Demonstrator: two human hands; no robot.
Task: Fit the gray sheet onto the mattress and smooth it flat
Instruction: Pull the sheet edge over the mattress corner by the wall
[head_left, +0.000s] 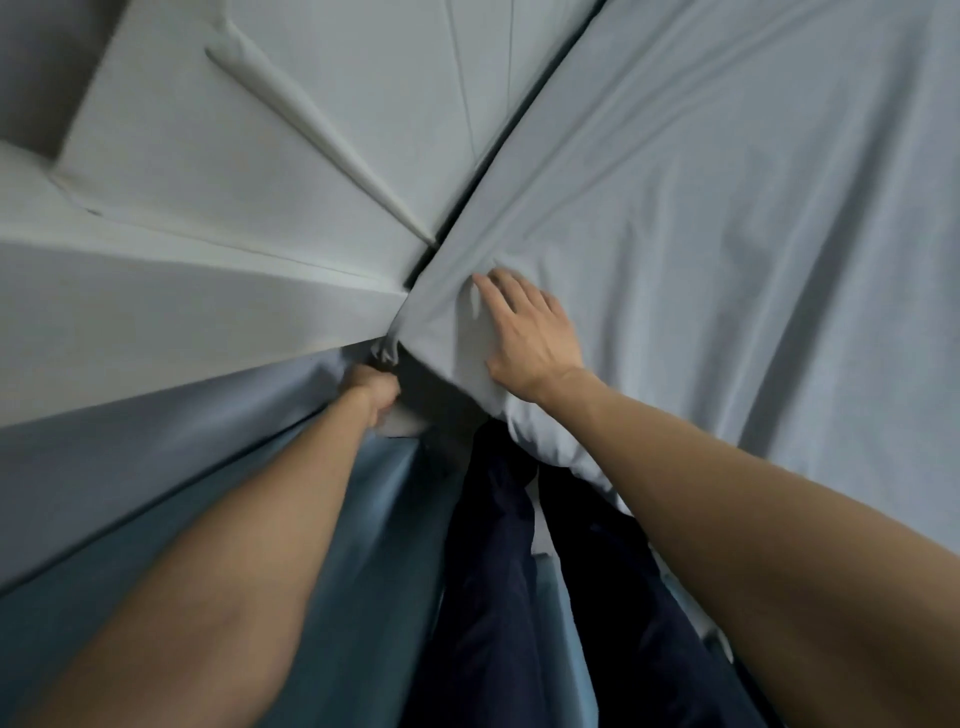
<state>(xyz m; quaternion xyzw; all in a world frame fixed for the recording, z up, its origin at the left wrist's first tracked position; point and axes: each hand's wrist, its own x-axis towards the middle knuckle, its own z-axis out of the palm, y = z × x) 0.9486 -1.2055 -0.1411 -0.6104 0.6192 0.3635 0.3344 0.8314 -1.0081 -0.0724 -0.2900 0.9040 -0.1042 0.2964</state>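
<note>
The gray sheet (727, 234) covers the top of the mattress across the right half of the view, with long soft wrinkles. At the mattress corner near the middle, the sheet's edge hangs bunched. My left hand (376, 395) reaches down beside that corner with fingers curled round the sheet's hem; the fingertips are hidden under the fabric. My right hand (524, 332) lies flat on top of the corner, fingers spread, pressing the sheet down. A bit of white mattress (405, 423) shows below the left hand.
A pale padded headboard panel (260, 156) stands tight against the mattress on the left, leaving a narrow dark gap. A blue fabric surface (363, 545) runs along the lower left. My legs in dark trousers (493, 571) stand close to the bed corner.
</note>
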